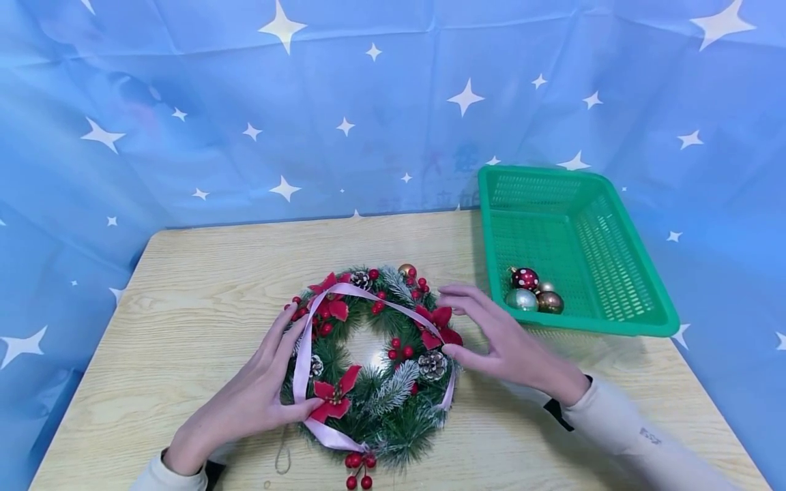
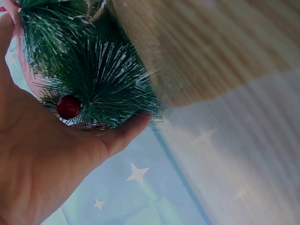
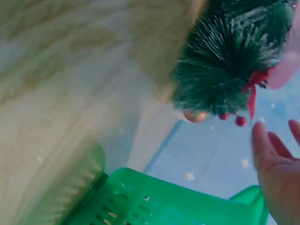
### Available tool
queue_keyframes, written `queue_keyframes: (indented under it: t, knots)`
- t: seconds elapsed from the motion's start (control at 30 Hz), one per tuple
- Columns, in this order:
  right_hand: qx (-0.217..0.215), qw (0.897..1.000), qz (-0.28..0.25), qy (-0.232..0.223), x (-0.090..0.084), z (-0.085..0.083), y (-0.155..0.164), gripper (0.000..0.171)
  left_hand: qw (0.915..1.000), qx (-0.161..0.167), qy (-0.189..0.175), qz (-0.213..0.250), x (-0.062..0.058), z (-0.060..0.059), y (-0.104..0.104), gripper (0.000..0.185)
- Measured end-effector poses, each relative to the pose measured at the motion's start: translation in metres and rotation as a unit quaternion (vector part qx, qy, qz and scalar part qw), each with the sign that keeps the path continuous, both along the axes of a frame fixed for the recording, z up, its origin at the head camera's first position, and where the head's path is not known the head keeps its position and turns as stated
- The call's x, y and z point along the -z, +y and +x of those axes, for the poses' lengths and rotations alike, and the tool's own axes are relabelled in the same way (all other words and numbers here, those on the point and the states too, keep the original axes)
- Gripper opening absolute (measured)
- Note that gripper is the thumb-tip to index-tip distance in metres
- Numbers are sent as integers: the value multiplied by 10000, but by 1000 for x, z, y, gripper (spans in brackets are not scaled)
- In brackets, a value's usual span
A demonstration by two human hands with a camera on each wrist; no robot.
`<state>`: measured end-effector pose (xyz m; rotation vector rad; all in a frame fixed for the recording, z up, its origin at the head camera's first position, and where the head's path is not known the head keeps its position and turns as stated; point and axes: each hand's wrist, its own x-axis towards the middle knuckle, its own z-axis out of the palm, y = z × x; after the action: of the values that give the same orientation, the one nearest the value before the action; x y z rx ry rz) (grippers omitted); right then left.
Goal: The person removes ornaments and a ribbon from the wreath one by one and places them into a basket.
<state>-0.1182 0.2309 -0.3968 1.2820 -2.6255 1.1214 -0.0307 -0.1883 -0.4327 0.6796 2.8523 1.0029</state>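
A Christmas wreath (image 1: 368,361) lies flat on the wooden table (image 1: 184,307); it has green pine sprigs, red poinsettias, berries, pine cones and a pink ribbon (image 1: 302,354) wound round it. My left hand (image 1: 288,368) lies along its left rim with fingers straight and the thumb resting on the ribbon. In the left wrist view the palm (image 2: 42,159) cups the frosted sprigs of the wreath (image 2: 89,70). My right hand (image 1: 467,327) touches the wreath's right rim, fingers straight. In the right wrist view its fingers (image 3: 276,173) sit just beside the wreath (image 3: 225,70).
A green plastic basket (image 1: 614,320) stands at the table's back right, holding a red dotted bauble (image 1: 525,278), a pale green one (image 1: 522,299) and a bronze one (image 1: 550,302). A blue starred cloth (image 1: 245,123) hangs behind and around the table.
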Motion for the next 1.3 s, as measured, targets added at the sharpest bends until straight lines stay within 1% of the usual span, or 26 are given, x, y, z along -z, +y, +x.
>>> queue_keyframes:
  t: [0.2, 0.37, 0.47, 0.6, 0.8, 0.93, 1.03, 1.2, 1.3]
  knots:
    - [85, 9955, 733, -596, 7, 2, -5, 84, 10000, -14, 65, 39, -1, 2, 0, 128]
    - [124, 9913, 997, -847, 16, 0, -9, 89, 10000, -39, -24, 64, -1, 3, 1, 127]
    - [138, 9911, 1054, -807, 20, 0, -11, 90, 9999, -88, -115, 75, -1, 3, 2, 129]
    - [139, 9911, 1139, -681, 21, -2, -12, 86, 9997, -186, -152, 92, -2, 5, 2, 130]
    - [257, 9902, 1172, -709, 21, 0, -14, 82, 9991, -413, -11, -33, -4, 8, 3, 133]
    - [332, 9903, 1137, -730, 22, 1, -14, 82, 9979, -626, 155, -75, -5, 9, 6, 133]
    - [366, 9908, 1137, -643, 23, 3, -14, 81, 9965, -812, 191, -66, -7, 11, 8, 132]
    - [437, 9903, 1264, -389, 23, 9, -16, 83, 9934, -1149, 11, -64, -11, 15, 14, 132]
    - [497, 9894, 1338, -260, 24, 13, -19, 85, 9915, -1294, -115, -84, -14, 19, 20, 133]
